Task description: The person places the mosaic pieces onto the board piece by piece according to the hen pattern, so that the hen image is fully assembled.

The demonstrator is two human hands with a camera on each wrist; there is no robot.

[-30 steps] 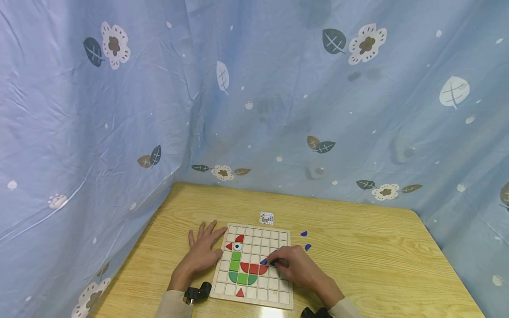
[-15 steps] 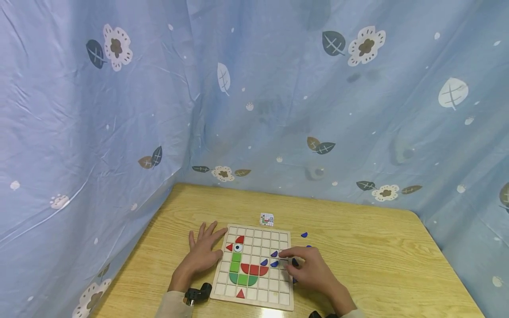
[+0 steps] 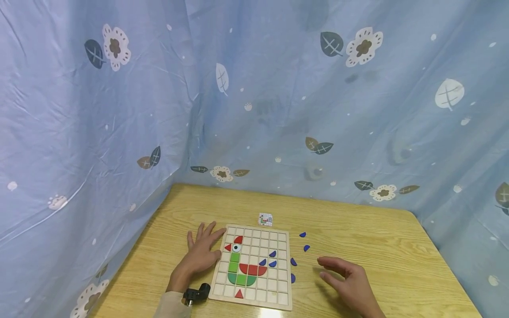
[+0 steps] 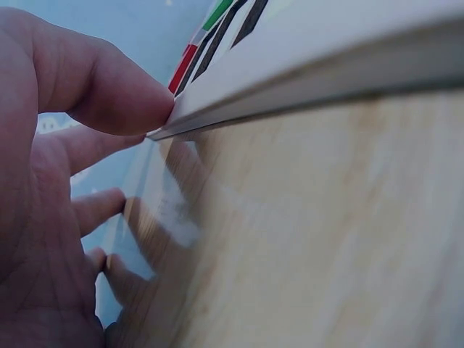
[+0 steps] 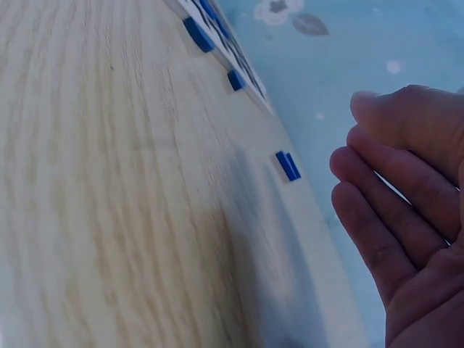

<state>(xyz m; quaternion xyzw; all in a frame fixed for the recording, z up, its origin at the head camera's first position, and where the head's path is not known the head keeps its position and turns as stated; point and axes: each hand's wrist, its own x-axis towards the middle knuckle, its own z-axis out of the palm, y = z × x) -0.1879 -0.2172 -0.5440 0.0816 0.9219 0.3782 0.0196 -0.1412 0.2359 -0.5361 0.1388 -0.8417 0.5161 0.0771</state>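
A light wooden grid board (image 3: 278, 287) carries flat pieces laid out like a bird: a red triangle (image 3: 239, 294), green squares (image 3: 233, 266), a red strip (image 3: 252, 269) and an eye piece (image 3: 236, 248). Several blue half-round pieces (image 3: 272, 254) sit on its right half. Spread along the board's left edge is my left hand (image 3: 200, 257); its thumb touches the rim (image 4: 217, 109) in the left wrist view. My right hand (image 3: 351, 282) hovers right of the board, fingers loosely bent and holding nothing. Loose blue half-round pieces (image 3: 293, 262) lie between it and the board.
Behind the board lies a small printed card (image 3: 265, 219) with a bird pattern. More blue pieces (image 3: 306, 248) rest on the wooden table (image 3: 377, 238) to the right. A blue flowered curtain (image 3: 254, 88) hangs along the table's back and sides.
My right hand has left the blue pieces on the board and moved right, off the board. Loose blue pieces now lie beside the board's right edge. The left hand has stayed in place.
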